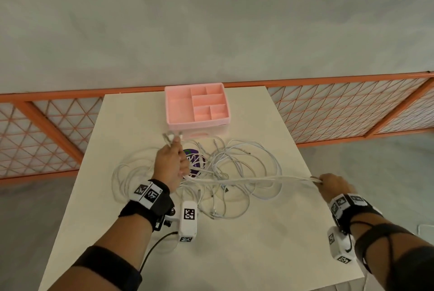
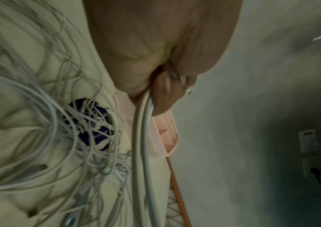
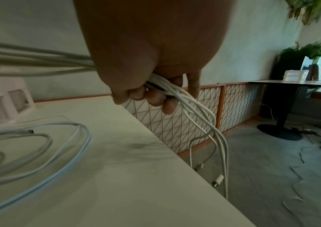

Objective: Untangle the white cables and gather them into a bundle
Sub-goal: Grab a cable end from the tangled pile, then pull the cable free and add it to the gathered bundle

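A tangle of white cables (image 1: 225,168) lies spread over the middle of the cream table (image 1: 258,243). My left hand (image 1: 172,163) grips several cable strands (image 2: 143,138) above the pile, and their plug ends (image 1: 170,136) stick out past my fist. A taut run of cables (image 1: 253,180) stretches from it to my right hand (image 1: 332,185) at the table's right edge. My right hand's fingers (image 3: 155,98) curl round that bundle (image 3: 175,90), and loose ends with connectors (image 3: 219,179) hang down beside the table.
A pink compartment tray (image 1: 197,104) stands at the table's far edge, just behind the pile. A dark round sticker (image 1: 195,161) shows under the cables. An orange mesh fence (image 1: 352,105) runs behind the table. Another table (image 3: 295,84) stands farther right.
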### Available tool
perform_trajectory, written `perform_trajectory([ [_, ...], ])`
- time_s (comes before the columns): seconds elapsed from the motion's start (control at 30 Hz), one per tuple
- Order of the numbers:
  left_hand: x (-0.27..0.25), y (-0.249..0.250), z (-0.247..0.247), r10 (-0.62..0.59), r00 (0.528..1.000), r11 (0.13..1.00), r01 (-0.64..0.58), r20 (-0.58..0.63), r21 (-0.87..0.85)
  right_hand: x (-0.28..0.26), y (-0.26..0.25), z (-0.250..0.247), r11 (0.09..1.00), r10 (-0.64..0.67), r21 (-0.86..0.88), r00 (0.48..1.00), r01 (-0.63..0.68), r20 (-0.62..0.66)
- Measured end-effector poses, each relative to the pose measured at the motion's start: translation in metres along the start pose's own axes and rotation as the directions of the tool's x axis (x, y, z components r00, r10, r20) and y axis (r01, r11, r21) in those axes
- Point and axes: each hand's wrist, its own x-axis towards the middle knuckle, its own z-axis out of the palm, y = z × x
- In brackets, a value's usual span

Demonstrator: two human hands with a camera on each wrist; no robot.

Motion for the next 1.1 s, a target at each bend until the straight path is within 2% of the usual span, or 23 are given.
perform_trajectory([
  [0.1, -0.008, -0.016, -0.005, -0.085, 0.993, 0.987, 0.073, 0.086, 0.140, 0.002, 0.009, 0.022, 0.998, 0.040, -0.058, 0.992, -0.033, 0.119],
  [0.23, -0.017, -0.031, -0.012, -0.093, 0.993, 0.975, 0.076, 0.073, 0.208, -0.005, 0.007, 0.055, 0.987, -0.015, -0.146, 0.931, 0.073, 0.364],
  [0.33, -0.020, -0.039, -0.017, -0.095, 0.994, 0.969, 0.081, 0.050, 0.233, -0.014, -0.008, 0.047, 0.969, -0.070, -0.178, 0.884, 0.169, 0.461],
  [0.5, -0.025, -0.039, -0.020, -0.054, 0.998, 0.970, 0.048, 0.018, 0.238, -0.020, -0.044, 0.003, 0.952, -0.126, -0.162, 0.817, 0.259, 0.563],
  [0.57, -0.025, -0.041, -0.020, -0.046, 0.999, 0.970, 0.042, 0.012, 0.239, -0.024, -0.064, -0.018, 0.938, -0.184, -0.143, 0.800, 0.317, 0.571],
  [0.63, -0.024, -0.044, -0.022, -0.069, 0.998, 0.971, 0.067, -0.002, 0.231, -0.028, -0.092, -0.031, 0.916, -0.300, -0.062, 0.780, 0.396, 0.549],
  [0.73, -0.024, -0.051, -0.026, -0.123, 0.992, 0.963, 0.127, -0.030, 0.236, -0.038, -0.137, -0.038, 0.839, -0.531, 0.100, 0.764, 0.535, 0.365],
  [0.8, -0.027, -0.055, -0.028, -0.142, 0.989, 0.958, 0.146, -0.035, 0.245, -0.051, -0.164, -0.036, 0.764, -0.644, 0.168, 0.718, 0.623, 0.265],
  [1.0, -0.031, -0.063, -0.040, -0.107, 0.994, 0.959, 0.113, -0.036, 0.259, -0.086, -0.217, 0.004, 0.656, -0.751, 0.232, 0.589, 0.719, 0.298],
  [1.1, -0.031, -0.064, -0.044, -0.085, 0.995, 0.967, 0.094, -0.048, 0.237, -0.095, -0.226, 0.020, 0.667, -0.744, 0.283, 0.599, 0.689, 0.295],
])
